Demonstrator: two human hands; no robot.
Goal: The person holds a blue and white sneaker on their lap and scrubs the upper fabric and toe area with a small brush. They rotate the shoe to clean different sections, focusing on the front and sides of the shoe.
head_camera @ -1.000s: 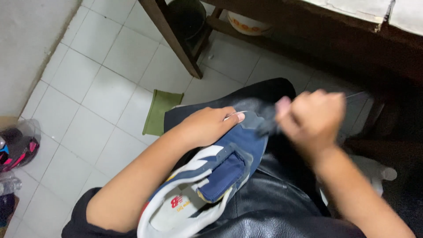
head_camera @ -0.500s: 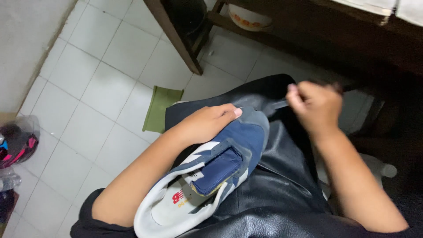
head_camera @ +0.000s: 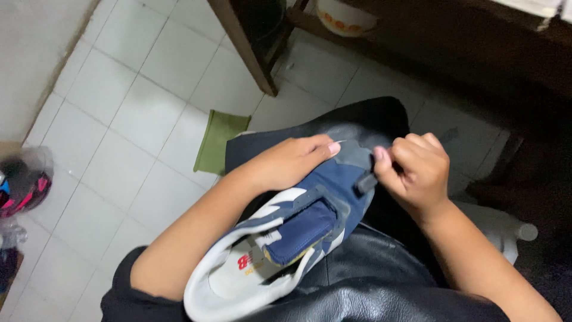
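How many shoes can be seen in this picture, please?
2. A navy and white sneaker lies on the lap under both hands; a pink and black shoe sits at the left edge. Others may be hidden.
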